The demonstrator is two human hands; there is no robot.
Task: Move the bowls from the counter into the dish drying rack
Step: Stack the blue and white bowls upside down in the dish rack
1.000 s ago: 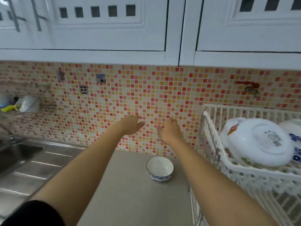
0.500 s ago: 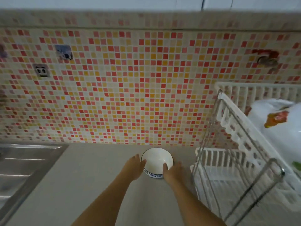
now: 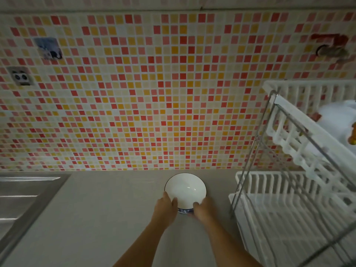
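The counter (image 3: 107, 218) lies bare to the left of the bowl (image 3: 185, 187), open as far as the sink drainboard (image 3: 23, 197); just behind the bowl the tiled wall (image 3: 154, 103) closes the way; to the right the dish rack (image 3: 289, 199) stands near, its slanted wire frame (image 3: 250, 151) leaning across the approach to the lower tier

Two bare forearms in shot, nothing worn on either one: no sleeve reaches this far down, no watch, no strap at the wrists. Left hand (image 3: 166, 208) is bare, no ring showing, no glove. Right hand (image 3: 203, 209) the same, bare fingers, short thumbs, nothing on them.
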